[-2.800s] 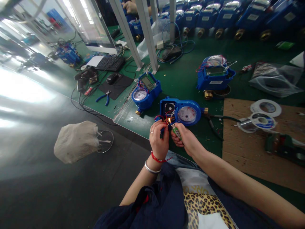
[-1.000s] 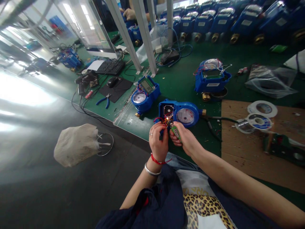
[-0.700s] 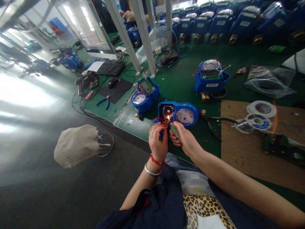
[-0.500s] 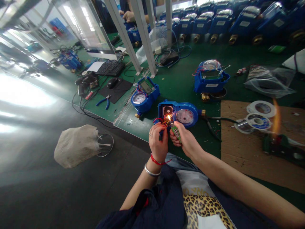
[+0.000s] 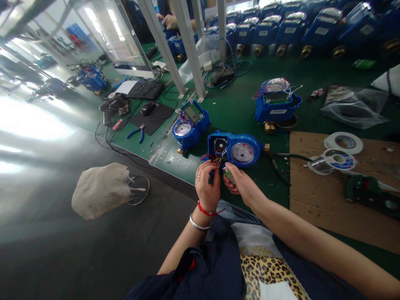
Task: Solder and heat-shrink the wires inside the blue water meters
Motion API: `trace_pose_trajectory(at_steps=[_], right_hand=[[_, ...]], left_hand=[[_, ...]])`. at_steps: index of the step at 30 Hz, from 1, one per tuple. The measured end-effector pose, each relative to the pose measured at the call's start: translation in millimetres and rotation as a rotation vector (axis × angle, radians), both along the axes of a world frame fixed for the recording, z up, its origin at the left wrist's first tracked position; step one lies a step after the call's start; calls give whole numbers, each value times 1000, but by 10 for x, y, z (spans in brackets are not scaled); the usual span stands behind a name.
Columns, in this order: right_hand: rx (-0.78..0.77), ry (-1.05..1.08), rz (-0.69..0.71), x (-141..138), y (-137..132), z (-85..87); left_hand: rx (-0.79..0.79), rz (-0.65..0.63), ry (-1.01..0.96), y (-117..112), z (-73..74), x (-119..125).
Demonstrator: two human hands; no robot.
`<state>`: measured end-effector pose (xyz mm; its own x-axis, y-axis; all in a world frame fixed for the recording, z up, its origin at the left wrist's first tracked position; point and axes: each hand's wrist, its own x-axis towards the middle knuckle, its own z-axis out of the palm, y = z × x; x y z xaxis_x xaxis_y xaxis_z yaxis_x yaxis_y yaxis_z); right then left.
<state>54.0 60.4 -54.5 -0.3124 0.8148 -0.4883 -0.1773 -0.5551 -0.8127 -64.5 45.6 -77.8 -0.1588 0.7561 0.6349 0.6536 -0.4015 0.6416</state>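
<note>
A blue water meter (image 5: 243, 152) lies on the green bench with its square compartment open. Thin coloured wires (image 5: 218, 159) come out of that compartment, and my left hand (image 5: 208, 183) pinches some of them at its near edge. My right hand (image 5: 242, 181) is closed round a green lighter (image 5: 229, 176), whose metal top points at the wires. No flame shows on it. A second blue meter with a display (image 5: 190, 125) stands just left of this one. Behind to the right is another open blue meter (image 5: 276, 102) with loose wires.
Cardboard (image 5: 312, 208) at right carries a solder spool (image 5: 339, 160), a tape roll (image 5: 343, 142) and a dark green tool (image 5: 365, 191). Pliers (image 5: 137, 132) and a mouse (image 5: 147, 108) lie left. Rows of blue meters (image 5: 290, 29) stand behind. Another person's hand (image 5: 169, 21) shows beyond the posts.
The lighter's flame has gone out, and the orange glare at the right has vanished. My right hand has drawn the lighter slightly down from the wires. My left hand keeps its place.
</note>
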Motion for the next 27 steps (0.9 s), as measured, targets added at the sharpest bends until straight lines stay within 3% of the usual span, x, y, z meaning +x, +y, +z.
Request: trace_pose_trajectory(at_steps=[15,27], right_hand=[[-11,45,35,-14,42,-74],[59,72,-51,110,-124,59]], left_hand=[[21,9,8,2,-16,0],[-5,20,38,-2,19,3]])
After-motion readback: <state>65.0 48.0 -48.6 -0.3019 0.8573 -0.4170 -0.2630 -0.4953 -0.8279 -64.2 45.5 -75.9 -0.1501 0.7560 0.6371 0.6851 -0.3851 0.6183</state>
